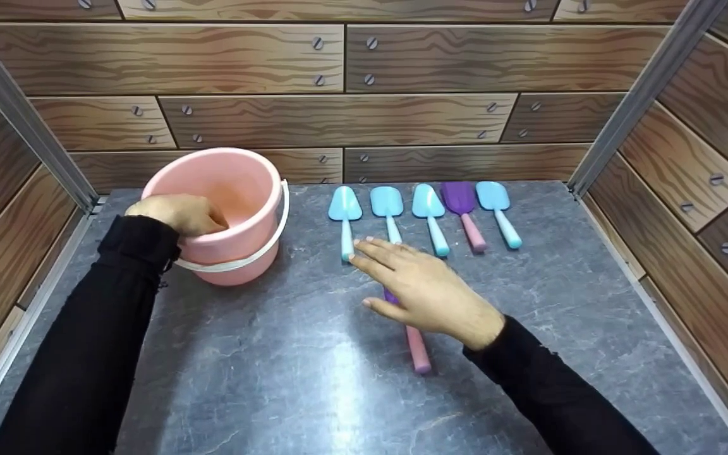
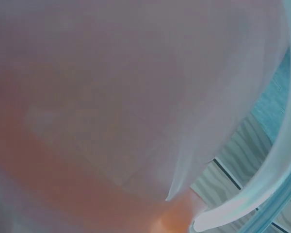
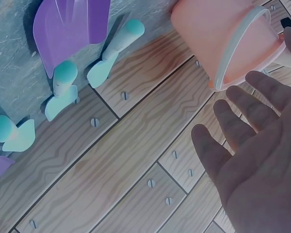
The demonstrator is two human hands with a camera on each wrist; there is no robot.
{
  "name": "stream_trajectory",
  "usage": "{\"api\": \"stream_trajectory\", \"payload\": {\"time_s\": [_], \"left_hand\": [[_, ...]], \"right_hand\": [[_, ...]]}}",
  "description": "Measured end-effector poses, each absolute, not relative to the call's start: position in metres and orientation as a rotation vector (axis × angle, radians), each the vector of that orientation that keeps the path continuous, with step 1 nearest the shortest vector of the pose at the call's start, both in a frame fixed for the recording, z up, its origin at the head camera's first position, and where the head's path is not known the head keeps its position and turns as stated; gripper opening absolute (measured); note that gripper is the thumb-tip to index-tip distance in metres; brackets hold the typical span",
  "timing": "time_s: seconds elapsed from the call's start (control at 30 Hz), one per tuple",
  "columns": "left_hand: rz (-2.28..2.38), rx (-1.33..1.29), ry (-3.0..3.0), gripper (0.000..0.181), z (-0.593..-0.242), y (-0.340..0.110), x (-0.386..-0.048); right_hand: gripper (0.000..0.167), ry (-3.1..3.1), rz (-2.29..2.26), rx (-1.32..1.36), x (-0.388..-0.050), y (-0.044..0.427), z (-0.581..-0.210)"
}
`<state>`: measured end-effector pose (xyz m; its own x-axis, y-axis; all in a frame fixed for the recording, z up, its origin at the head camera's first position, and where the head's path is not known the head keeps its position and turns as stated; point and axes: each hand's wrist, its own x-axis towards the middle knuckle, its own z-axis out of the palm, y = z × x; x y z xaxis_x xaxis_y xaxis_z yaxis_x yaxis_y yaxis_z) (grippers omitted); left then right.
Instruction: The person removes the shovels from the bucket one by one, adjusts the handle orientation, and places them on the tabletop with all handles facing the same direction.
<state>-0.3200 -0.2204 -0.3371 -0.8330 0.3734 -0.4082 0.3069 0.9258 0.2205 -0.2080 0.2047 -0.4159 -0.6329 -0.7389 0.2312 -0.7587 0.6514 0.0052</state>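
A pink bucket [image 1: 237, 259] with a white handle [image 1: 285, 208] stands at the left. My left hand [image 1: 177, 212] reaches over its near rim, with the fingers inside and partly hidden; whether they hold anything does not show. The bucket's pink wall [image 2: 136, 97] fills most of the left wrist view, blurred. My right hand [image 1: 430, 287], fingers straight and spread, hovers over a purple toy shovel with a pink handle [image 1: 418, 351], hiding part of it. That shovel's purple blade [image 3: 70, 29] shows in the right wrist view. The right hand holds nothing.
Behind the right hand, several toy shovels lie in a row: light blue ones [image 1: 427, 201] with turquoise handles and one purple shovel [image 1: 459, 197] with a pink handle. Wood-patterned walls [image 1: 263, 60] and grey metal posts [image 1: 639, 95] enclose the grey tabletop [image 1: 263, 379].
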Motion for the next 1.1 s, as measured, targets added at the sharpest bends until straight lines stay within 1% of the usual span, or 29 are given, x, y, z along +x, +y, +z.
{"api": "stream_trajectory", "payload": {"time_s": [0.23,0.3,0.57,0.67,0.73,1.1], "left_hand": [[0.201,0.438,2.644,0.056,-0.333,-0.217,-0.318],[0.199,0.438,2.667,0.053,-0.332,-0.216,-0.317],[0.148,0.544,2.753,0.033,-0.329,-0.219,-0.315],[0.172,0.552,2.807,0.019,-0.328,-0.22,-0.313],[0.206,0.543,2.845,0.014,-0.328,-0.219,-0.311],[0.306,0.637,3.008,0.025,-0.326,-0.212,-0.314]], "right_hand": [[0.073,-2.68,0.125,1.216,-0.208,0.204,-0.418],[0.073,-2.681,0.13,1.216,-0.208,0.204,-0.419],[0.074,-2.673,0.144,1.218,-0.209,0.205,-0.419],[0.074,-2.679,0.145,1.21,-0.209,0.206,-0.418],[0.074,-2.681,0.152,1.207,-0.209,0.206,-0.417],[0.075,-2.694,0.164,1.197,-0.209,0.209,-0.414]]}}
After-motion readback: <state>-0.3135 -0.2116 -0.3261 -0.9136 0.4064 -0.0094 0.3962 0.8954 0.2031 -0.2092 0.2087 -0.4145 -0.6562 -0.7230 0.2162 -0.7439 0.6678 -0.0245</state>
